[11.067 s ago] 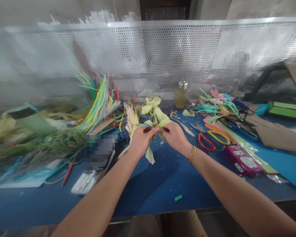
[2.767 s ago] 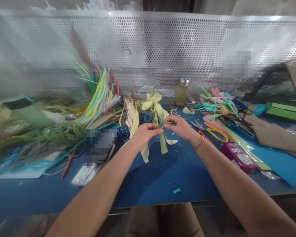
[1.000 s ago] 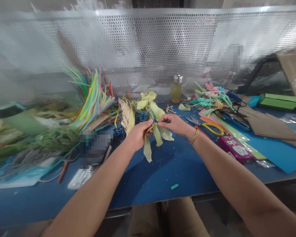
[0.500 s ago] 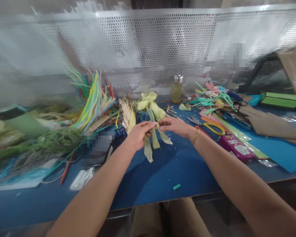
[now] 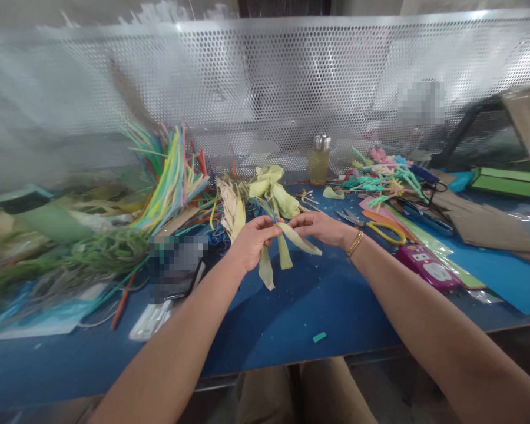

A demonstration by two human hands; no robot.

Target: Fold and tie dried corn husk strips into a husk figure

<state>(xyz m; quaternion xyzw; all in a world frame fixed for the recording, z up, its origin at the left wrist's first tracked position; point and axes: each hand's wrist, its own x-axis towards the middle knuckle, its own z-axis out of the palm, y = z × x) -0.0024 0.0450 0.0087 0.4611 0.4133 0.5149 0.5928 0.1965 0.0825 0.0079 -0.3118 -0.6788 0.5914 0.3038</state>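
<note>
"Since you only have the head camera to go by, what lies on the near side of the leafy bundle (image 5: 284, 201)?"

"I see the blue tabletop (image 5: 287, 318) running from the bundle's hanging strips (image 5: 285, 252) back to the near edge, above the trouser legs (image 5: 331, 391). A small green scrap (image 5: 319, 337) lies there among specks, and I count that stretch as the widest room for moving."

"And the hands?"

"I have the left hand (image 5: 249, 244) pinching the bundle at its lower end, thumb against fingers. The right hand (image 5: 322, 228) has its fingers bent beside the bundle's right-hand strip; I can't tell whether they grip it or only touch. The bundle itself sits just beyond both hands."

"What hems it in at the sides?"

"Left of the bundle, and nearer, I'd mind the shiny packet (image 5: 148, 323) and the dark flat device (image 5: 183, 285). Right of it come the purple case (image 5: 428, 268) and, farther on, the scissors (image 5: 373, 225). Dry-looking beige leaves (image 5: 230, 206) crowd its left flank."

"Past it?"

"Coloured stems (image 5: 170, 176) rise beyond it to the left, a bottle (image 5: 320, 165) stands beyond it to the right, and a perforated metal screen (image 5: 282, 88) bounds the far side."
</note>
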